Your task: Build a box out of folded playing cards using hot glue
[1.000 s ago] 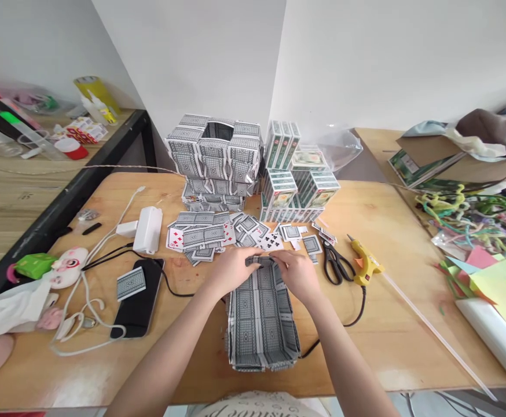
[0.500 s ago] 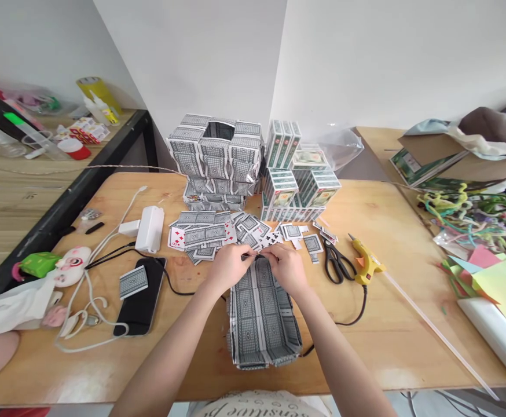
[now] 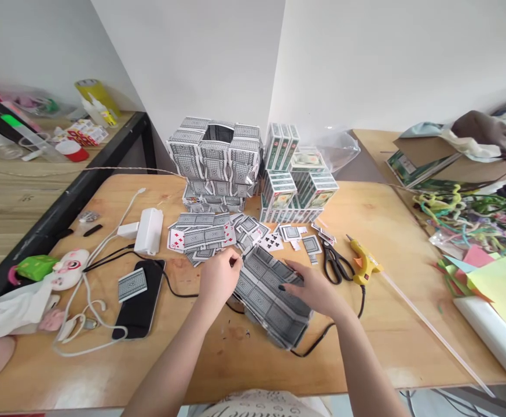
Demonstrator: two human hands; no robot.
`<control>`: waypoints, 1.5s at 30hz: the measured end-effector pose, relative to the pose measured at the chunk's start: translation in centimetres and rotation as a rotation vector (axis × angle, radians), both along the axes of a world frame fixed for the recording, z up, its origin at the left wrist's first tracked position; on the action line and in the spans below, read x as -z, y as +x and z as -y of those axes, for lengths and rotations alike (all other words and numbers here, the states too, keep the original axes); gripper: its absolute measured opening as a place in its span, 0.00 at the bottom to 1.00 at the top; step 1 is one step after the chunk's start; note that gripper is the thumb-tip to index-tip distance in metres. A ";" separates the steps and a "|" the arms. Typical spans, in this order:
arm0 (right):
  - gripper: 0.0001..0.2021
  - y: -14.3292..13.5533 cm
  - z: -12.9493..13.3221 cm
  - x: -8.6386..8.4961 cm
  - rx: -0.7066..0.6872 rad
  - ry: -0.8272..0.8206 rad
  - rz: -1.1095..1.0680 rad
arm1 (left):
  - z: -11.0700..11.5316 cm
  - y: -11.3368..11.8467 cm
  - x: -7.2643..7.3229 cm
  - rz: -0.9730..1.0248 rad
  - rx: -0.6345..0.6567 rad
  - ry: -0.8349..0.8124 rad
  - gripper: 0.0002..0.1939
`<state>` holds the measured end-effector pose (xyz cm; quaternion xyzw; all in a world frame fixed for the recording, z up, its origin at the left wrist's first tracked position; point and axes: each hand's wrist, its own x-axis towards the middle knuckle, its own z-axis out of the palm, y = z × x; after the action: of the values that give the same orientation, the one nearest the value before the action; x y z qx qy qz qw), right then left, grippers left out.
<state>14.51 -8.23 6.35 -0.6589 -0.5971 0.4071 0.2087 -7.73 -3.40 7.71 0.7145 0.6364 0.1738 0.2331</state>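
An open tray-like box made of playing cards [image 3: 266,289] lies tilted at an angle on the table in front of me. My left hand [image 3: 220,275] is closed in a pinch near its upper left corner; what it holds, if anything, is too small to name. My right hand [image 3: 309,286] grips the right wall of the box, with the thumb inside. Beyond the hands are loose playing cards [image 3: 205,236], mostly face down. Behind them stands a larger card structure [image 3: 216,156] with a square opening on top.
Stacked card packs [image 3: 299,185] stand at the back. Black scissors [image 3: 336,263] and a yellow glue gun [image 3: 366,263] with a long clear stick lie to the right. A black phone [image 3: 140,310], a white adapter [image 3: 149,231] and cables are at the left; coloured paper [image 3: 500,284] is far right.
The card box has turned, its near end swinging right. My left hand has moved slightly left and down, while my right hand has left the far end and taken the right wall.
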 end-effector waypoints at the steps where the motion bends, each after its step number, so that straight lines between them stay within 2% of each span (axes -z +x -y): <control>1: 0.23 -0.1 -0.1 0.0 -0.003 0.002 0.111 | 0.4 -0.1 -0.2 0.001 0.010 -0.019 0.06; 4: 0.18 -0.3 -0.8 0.3 -0.032 0.043 0.283 | 1.4 -0.2 -0.6 0.071 0.091 -0.104 0.06; 6: 0.17 -0.4 -1.3 0.6 -0.064 0.090 0.306 | 1.5 -0.2 -0.6 0.167 0.116 -0.124 0.11; 9: 0.17 -0.4 -1.7 0.9 -0.104 0.158 0.303 | 0.2 0.0 0.0 0.387 0.149 -0.142 0.20; 13: 0.17 -0.4 -1.5 1.1 -0.114 0.203 0.309 | -2.2 -0.1 1.0 0.740 0.297 -0.403 0.24; 16: 0.17 -0.4 -1.4 1.2 -0.109 0.224 0.342 | -3.3 -0.6 1.6 0.803 0.326 -0.423 0.23; 20: 0.17 -0.5 -1.3 1.2 -0.096 0.227 0.389 | -3.4 -1.5 1.3 0.615 0.334 -0.289 0.14; 25: 0.16 -0.8 -1.3 1.3 -0.088 0.240 0.420 | -2.9 -1.3 -0.7 0.188 0.381 -0.071 0.10; 28: 0.16 -0.9 -1.2 1.4 -0.084 0.249 0.447 | -2.5 -0.6 -1.5 -0.002 0.377 -0.036 0.08; 32: 0.16 -1.0 -1.1 1.3 -0.086 0.255 0.469 | -1.7 0.3 -1.5 -0.164 0.292 -0.010 0.07; 39: 0.16 -1.2 -1.0 1.5 -0.072 0.271 0.492 | -0.6 1.3 -0.5 -0.183 0.086 -0.042 0.08; 45: 0.16 -1.3 -0.9 1.5 -0.060 0.274 0.498 | 0.0 2.2 0.5 -0.075 0.011 0.106 0.07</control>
<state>13.22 -7.29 4.88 -0.6862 -0.6987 0.1545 0.1304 -5.48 -3.44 7.16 0.7354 0.6305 0.1792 0.1718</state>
